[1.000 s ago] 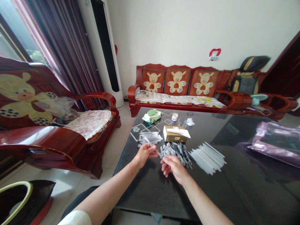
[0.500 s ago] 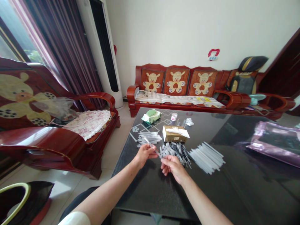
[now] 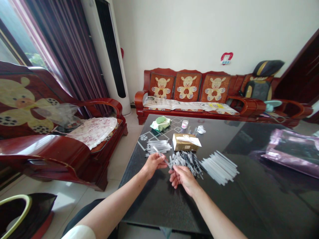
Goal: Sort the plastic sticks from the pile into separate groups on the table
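Observation:
A slim, translucent pen (image 3: 157, 151) slants between my two hands above the dark table. My left hand (image 3: 154, 163) is closed around its middle, with the upper end sticking out past the fingers. Thumb and forefinger of my right hand (image 3: 183, 177) pinch at the lower end, where the small tip is hard to make out. Just behind my left hand lies a stack of similar pens (image 3: 159, 146). Beyond my right hand is a heap of small grey and black pen parts (image 3: 190, 161). A bundle of clear, pale tubes (image 3: 220, 167) lies to its right.
On the glossy table (image 3: 249, 205) stand a tissue box (image 3: 185, 142), a green wipes pack (image 3: 160, 123), a small white jar (image 3: 184, 124) and a crumpled tissue (image 3: 201, 129). A purple plastic bag (image 3: 294, 156) lies at right. Wooden sofas (image 3: 189, 114) surround the table.
My right hand has shifted very slightly and its fingertips have turned a little at the pen's lower end. My left hand keeps its hold; the piles look unchanged.

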Available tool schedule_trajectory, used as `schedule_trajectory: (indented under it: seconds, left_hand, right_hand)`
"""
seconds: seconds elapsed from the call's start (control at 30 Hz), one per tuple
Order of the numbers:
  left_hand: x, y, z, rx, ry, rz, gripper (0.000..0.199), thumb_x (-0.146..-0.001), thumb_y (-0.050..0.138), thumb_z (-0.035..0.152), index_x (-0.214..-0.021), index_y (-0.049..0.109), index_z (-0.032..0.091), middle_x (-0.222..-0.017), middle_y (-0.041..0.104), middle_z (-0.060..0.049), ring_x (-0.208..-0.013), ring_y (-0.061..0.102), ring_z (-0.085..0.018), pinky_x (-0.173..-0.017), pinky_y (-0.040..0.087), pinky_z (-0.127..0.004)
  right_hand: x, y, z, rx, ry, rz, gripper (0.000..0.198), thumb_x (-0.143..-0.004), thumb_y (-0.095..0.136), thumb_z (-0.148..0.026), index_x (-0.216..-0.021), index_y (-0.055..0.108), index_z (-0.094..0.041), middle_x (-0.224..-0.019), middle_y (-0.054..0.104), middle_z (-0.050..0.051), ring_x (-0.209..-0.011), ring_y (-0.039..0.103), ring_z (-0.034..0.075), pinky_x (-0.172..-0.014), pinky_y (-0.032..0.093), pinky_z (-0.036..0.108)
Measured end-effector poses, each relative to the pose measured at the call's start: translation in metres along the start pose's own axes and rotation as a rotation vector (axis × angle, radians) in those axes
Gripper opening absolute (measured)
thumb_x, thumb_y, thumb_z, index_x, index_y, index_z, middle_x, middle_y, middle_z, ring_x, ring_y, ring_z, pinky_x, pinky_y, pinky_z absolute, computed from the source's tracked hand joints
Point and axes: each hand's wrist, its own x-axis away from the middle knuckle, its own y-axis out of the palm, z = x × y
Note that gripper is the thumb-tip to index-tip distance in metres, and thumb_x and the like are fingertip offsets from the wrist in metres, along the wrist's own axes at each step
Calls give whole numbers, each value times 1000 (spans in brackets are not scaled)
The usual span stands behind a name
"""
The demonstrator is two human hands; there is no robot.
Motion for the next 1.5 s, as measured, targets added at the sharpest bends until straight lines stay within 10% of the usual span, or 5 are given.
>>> schedule_trajectory:
  seconds: [1.5]
  left_hand:
    - [-13, -16, 3, 84, 24, 175, 18, -77, 71, 25, -77, 60, 10, -77, 69, -9, -63, 66, -14, -62, 58, -26]
  right_hand:
    - [-3, -20, -3, 433, -121, 140, 34, -78, 56, -47, -76, 61, -14, -56, 64, 2, -36, 51, 9, -31, 30, 17]
